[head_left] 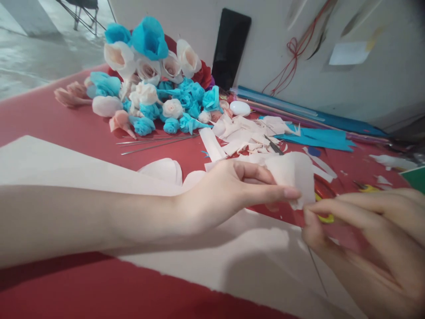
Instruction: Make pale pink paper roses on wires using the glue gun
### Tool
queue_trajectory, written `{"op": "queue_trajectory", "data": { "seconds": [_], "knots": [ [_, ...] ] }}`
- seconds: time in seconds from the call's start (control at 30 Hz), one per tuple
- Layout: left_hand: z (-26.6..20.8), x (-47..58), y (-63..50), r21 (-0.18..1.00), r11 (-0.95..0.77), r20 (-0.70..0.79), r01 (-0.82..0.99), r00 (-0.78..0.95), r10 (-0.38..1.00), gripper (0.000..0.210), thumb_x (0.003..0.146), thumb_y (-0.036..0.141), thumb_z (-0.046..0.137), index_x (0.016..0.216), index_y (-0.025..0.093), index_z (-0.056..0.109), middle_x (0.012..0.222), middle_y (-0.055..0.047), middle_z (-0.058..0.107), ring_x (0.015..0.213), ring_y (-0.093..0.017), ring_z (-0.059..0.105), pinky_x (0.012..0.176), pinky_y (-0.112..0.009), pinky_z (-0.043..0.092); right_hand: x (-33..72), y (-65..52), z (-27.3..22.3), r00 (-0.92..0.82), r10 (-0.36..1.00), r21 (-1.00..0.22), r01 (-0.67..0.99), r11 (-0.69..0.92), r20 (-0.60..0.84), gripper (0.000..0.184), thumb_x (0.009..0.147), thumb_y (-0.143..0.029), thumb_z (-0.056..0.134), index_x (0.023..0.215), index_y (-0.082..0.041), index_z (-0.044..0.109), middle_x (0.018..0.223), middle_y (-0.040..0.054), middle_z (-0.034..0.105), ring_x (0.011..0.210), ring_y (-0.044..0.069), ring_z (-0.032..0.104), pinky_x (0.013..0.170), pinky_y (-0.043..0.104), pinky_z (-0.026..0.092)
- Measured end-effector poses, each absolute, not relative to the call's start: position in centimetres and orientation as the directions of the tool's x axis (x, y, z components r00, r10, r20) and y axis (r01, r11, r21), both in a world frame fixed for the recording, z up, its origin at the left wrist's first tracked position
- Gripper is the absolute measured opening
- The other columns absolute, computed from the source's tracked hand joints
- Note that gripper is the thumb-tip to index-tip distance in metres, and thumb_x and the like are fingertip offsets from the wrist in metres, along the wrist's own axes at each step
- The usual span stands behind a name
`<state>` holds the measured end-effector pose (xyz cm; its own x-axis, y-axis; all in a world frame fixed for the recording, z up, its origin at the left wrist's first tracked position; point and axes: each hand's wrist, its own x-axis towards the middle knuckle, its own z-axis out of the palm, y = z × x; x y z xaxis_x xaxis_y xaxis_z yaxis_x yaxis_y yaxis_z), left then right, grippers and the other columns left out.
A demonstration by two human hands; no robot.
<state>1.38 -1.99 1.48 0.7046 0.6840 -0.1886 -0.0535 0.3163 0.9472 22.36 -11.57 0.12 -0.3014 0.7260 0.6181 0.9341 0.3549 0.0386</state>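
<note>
My left hand [229, 186] reaches in from the left and pinches a pale paper petal [303, 173] between thumb and fingers. The petal is curved into a cup that narrows at its base. Right below that base, my right hand [361, 239] is closed with thumb and forefinger pressed together. A thin wire [318, 270] slants down from this pinch; the exact grip on it is hidden. Under both hands lies a large pale paper sheet [199, 261]. Several cut petals [162, 170] lie behind my left wrist.
Blue, white and pink paper flowers [151, 106] are heaped at the back of the red table [66, 292]. Loose wires [156, 142], paper scraps [239, 128], blue strips [322, 137] and yellow-handled scissors or pliers [327, 218] lie around. A black phone [231, 48] leans on the wall.
</note>
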Motion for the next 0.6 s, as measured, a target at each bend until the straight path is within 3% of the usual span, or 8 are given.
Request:
{"op": "queue_trajectory", "data": {
  "seconds": [0.23,0.43,0.6],
  "knots": [
    [1.4,1.3,-2.0,0.95,0.31,-0.193,-0.046,0.694,0.694,0.021,0.072,0.037,0.069,0.07,0.017,0.063,0.076,-0.001,0.066,0.075,-0.015,0.062,0.073,-0.028,0.046,20.9,-11.1,1.4,-0.306,0.715,0.043,0.931,0.361,0.628,0.02,0.087,-0.037,0.053,0.074,-0.027,0.063,0.065,0.0043,0.054,0.066,0.02,0.056,0.053,0.029,0.043],
    [1.4,1.3,-2.0,0.957,0.286,-0.184,-0.038,0.685,0.705,0.021,0.07,0.038,0.07,0.067,0.018,0.063,0.074,0.0,0.066,0.074,-0.014,0.061,0.072,-0.027,0.045,18.4,-9.7,2.3,-0.337,0.652,0.028,0.9,0.436,0.679,0.006,0.084,-0.012,0.056,0.082,-0.018,0.055,0.072,0.0072,0.058,0.067,0.016,0.051,0.063,0.029,0.039],
    [1.2,1.3,-1.9,0.958,0.286,-0.203,-0.019,0.661,0.723,0.023,0.067,0.041,0.072,0.064,0.019,0.062,0.072,0.002,0.066,0.072,-0.013,0.059,0.068,-0.025,0.043,19.3,-9.9,2.6,-0.363,0.666,0.066,0.902,0.427,0.652,0.006,0.085,-0.016,0.057,0.086,-0.019,0.051,0.073,0.0052,0.055,0.067,0.015,0.049,0.063,0.029,0.038]
  ]
}}
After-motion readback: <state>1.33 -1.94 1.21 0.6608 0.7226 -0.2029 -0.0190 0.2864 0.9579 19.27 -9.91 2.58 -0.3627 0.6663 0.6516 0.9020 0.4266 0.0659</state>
